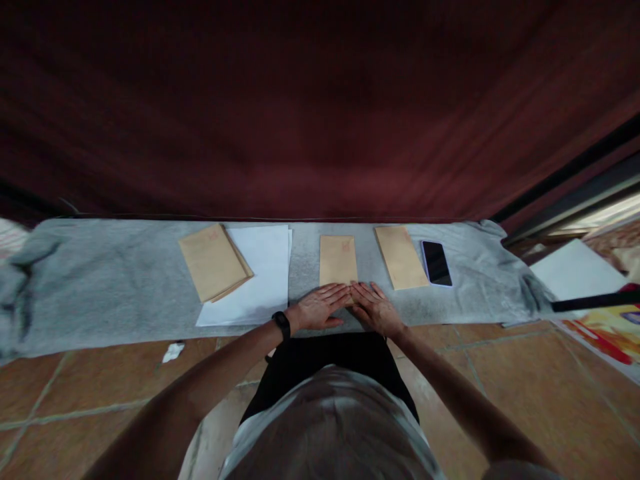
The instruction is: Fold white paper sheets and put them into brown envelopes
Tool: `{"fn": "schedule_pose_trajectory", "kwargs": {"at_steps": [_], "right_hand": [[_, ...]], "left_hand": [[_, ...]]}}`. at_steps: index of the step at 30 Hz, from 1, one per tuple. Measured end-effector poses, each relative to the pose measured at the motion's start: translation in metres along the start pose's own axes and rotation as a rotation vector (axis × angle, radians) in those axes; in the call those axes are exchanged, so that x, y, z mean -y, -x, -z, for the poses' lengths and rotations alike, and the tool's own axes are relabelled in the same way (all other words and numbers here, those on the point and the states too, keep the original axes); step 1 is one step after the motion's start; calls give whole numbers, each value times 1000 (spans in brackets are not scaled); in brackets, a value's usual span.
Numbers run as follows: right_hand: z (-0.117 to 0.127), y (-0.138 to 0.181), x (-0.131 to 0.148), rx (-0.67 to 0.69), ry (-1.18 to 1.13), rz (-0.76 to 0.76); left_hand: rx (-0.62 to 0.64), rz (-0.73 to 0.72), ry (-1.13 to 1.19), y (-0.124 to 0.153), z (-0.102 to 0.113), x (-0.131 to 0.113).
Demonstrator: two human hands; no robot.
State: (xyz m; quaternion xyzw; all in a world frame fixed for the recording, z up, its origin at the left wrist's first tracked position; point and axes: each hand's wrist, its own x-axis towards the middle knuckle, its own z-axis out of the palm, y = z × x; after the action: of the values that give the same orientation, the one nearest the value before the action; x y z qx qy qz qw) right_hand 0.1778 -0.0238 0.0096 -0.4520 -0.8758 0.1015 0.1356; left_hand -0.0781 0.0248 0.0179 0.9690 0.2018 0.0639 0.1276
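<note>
A tan paper envelope [338,259] with a small reddish print near its top right lies on the grey cloth [100,287] in front of me. My left hand [323,307] rests flat across its near end, fingers stretched out. From the other side my right hand [375,309] presses on the same end, fingers extended and spread a little. Their fingertips meet over the envelope and hide its near edge. To the left, a stack of tan envelopes [213,260] overlaps white paper sheets [263,273]. More tan envelopes [401,257] lie to the right of my hands.
A phone [437,263] in a pale purple case lies beside the right-hand envelopes. Dark red fabric [320,133] rises behind the cloth-covered surface. On the tiled floor is a crumpled white scrap [173,352]. A dark bar [595,302] crosses at the far right.
</note>
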Motion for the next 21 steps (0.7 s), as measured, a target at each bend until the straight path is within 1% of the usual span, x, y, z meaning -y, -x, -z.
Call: {"fn": "schedule_pose_trajectory", "kwargs": {"at_steps": [5,8,10,13,16,18,21], "right_hand": [[1,3,2,-27,-13,8],[0,4,1,-36,-14,1],[0,4,0,-34,-10,-1],[-1,3,-1,-29,-9,1],[0,2,-1,-35,-10,-5],[0,2,0,-42,-10,-10],[1,1,1,-56,-9,-13]], "left_hand": [[15,1,32,3,2,-3],[-27,-4,60,4,1,0],[-83,37,74,3,2,6],[-161,182,47,-6,4,23],[-183,336,-27,-18,6,45],[-177,390,-62,-26,7,60],[-180,412,-69,-38,7,78]]}}
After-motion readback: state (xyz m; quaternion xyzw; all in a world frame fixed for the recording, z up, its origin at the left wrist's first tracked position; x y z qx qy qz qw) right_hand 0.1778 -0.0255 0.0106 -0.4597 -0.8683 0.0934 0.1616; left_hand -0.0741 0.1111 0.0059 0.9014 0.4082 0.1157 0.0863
